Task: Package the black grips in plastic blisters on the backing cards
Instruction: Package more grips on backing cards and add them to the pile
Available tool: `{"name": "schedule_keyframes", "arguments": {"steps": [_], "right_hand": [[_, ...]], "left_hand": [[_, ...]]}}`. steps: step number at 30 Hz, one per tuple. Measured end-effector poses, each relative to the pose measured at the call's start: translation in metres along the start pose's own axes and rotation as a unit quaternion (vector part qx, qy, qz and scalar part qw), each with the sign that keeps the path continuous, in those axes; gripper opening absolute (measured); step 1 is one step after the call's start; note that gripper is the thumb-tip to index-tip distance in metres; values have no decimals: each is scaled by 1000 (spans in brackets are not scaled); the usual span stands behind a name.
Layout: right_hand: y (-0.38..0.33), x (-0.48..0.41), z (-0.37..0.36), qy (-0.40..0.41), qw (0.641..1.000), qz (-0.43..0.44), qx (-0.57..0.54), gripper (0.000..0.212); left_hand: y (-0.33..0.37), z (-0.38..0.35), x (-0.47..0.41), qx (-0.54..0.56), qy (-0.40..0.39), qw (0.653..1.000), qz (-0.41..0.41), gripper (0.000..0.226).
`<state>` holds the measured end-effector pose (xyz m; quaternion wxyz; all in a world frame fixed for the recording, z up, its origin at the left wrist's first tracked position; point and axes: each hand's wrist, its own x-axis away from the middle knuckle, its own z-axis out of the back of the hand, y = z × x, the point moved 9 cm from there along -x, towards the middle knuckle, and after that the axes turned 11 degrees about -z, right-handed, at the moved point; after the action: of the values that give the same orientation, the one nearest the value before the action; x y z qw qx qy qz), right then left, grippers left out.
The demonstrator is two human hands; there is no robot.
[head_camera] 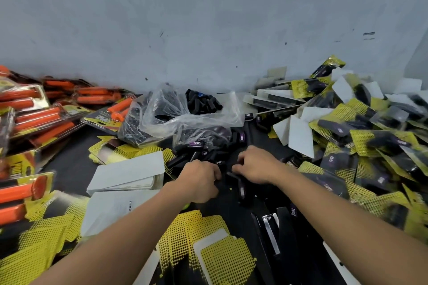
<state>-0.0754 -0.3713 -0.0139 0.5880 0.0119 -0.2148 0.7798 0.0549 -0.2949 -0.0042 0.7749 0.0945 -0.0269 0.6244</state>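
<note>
Loose black grips (185, 157) with purple labels lie in a pile on the dark table in the middle. My left hand (200, 179) and my right hand (257, 164) meet just in front of that pile, fingers curled on a black grip (234, 177) between them. How each hand holds it is partly hidden. Yellow-dotted backing cards (196, 233) lie spread below my arms. A stack of white-backed cards (129, 174) sits to the left of my left hand. No loose blister is clearly visible.
Clear plastic bags (176, 113) with more black grips lie behind the pile. Packaged black grips (347, 127) heap up on the right, packaged orange grips (41, 118) on the left. A black stapler (271, 233) rests near my right forearm. A grey wall closes the back.
</note>
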Motion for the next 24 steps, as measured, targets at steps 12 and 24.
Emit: {"name": "schedule_keyframes", "arguments": {"steps": [12,24], "right_hand": [[22,-44,68,92,983,-49,-153,56],[-3,-132,63,19,1000,-14,11,62]], "left_hand": [[-74,73,52,39,246,939,238,13],[-72,9,0,216,76,958,172,97]]}}
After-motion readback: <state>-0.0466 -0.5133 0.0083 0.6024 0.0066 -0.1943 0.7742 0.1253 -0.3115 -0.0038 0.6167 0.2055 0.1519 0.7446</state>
